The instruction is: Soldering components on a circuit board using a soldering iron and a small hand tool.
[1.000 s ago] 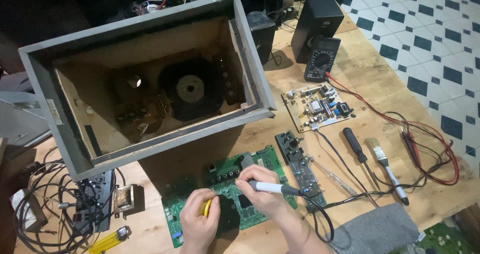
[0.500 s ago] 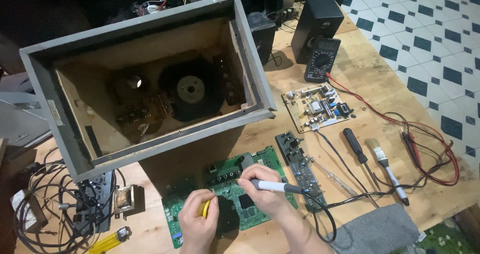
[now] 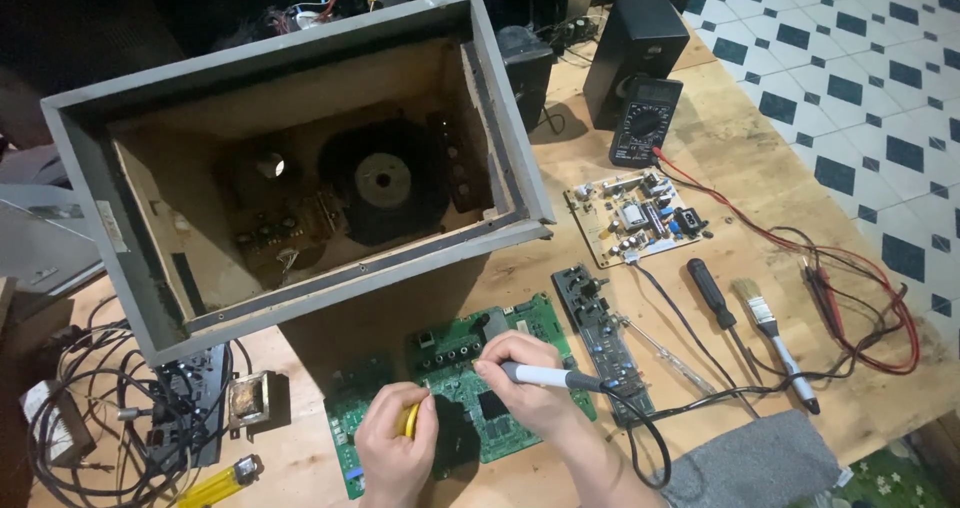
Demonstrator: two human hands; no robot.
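Right hand (image 3: 530,378) is closed around a soldering iron (image 3: 545,376) — tip hidden by fingers. Left hand (image 3: 395,448) is pinched on a yellow tool (image 3: 409,420). Both are held over the green circuit board (image 3: 520,320), just below the open wooden cabinet (image 3: 290,158).

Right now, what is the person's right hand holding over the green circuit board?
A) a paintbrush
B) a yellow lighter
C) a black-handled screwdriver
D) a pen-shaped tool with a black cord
D: the right hand grips a slim pen-shaped tool whose black cord trails off to the right, above the green circuit board; the paintbrush, screwdriver and lighter all lie untouched on the table.
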